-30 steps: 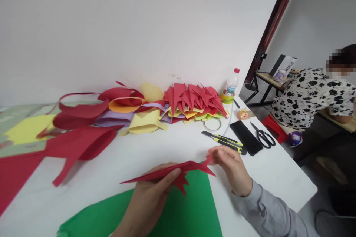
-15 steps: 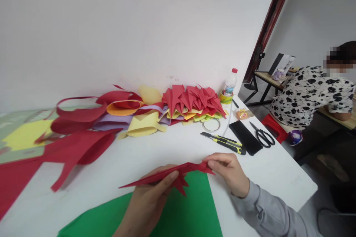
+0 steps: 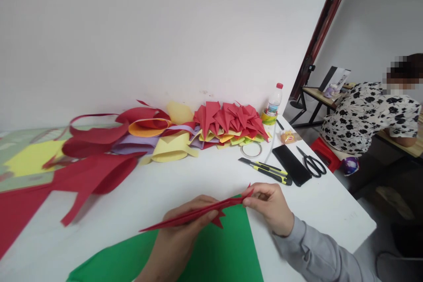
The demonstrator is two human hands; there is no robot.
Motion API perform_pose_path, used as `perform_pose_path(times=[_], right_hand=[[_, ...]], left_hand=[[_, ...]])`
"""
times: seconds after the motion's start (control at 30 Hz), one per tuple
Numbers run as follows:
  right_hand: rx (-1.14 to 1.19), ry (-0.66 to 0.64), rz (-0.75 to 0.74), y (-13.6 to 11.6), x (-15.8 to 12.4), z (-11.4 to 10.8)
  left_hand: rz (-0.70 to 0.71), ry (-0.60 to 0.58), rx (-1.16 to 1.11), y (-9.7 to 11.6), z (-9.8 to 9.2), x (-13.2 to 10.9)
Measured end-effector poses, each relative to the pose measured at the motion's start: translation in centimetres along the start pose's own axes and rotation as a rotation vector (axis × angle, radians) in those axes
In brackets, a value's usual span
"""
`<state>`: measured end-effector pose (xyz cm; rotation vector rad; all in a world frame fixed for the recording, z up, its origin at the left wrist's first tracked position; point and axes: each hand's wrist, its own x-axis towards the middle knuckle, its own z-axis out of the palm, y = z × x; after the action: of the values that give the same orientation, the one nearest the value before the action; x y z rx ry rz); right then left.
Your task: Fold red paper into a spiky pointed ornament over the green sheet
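A folded red paper piece (image 3: 194,215), long and narrow with pointed tips, is held above the table between both hands. My left hand (image 3: 180,233) is closed round its middle, thumb on the near side. At its right end, my right hand (image 3: 269,205) pinches the paper between thumb and fingers. Beneath them lies a green sheet (image 3: 228,246) on the white table. Beyond the hands sits a pile of similar folded red paper pieces (image 3: 228,116), with yellow and green ones under it.
Curled paper cut-outs (image 3: 99,174) in red, purple and yellow spread along the wall. To the right lie a utility knife (image 3: 267,171), a black phone (image 3: 291,164), scissors (image 3: 312,161) and a tape roll (image 3: 250,150). A bottle (image 3: 274,100) stands behind; a person (image 3: 370,116) sits at another desk.
The red paper's right end has turned so that a tip now points upward at my right fingers. Its layers look pressed narrower, and the left hand has rolled slightly.
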<state>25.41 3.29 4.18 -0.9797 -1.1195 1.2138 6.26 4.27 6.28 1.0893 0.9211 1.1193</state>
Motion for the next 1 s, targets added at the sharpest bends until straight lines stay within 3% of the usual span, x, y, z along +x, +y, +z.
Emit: perform_pose_path(times=[0.27,0.53,0.83,1.0], right_hand=[[0.092,-0.067,-0.113,-0.5,-0.1,-0.4],[0.158,-0.111,0.026,-0.3,0.2,-0.5],[0.119,-0.097,0.01,-0.6,0.2,-0.8],[0.116,-0.096,0.005,-0.4,0.3,-1.0]], left_hand=[[0.027,0.015,0.075,0.5,0.0,-0.4],[0.05,0.005,0.097,0.2,-0.4,-0.1],[0.153,-0.043,0.161,-0.7,-1.3,-0.2],[0.141,-0.057,0.162,-1.0,-1.5,0.0]])
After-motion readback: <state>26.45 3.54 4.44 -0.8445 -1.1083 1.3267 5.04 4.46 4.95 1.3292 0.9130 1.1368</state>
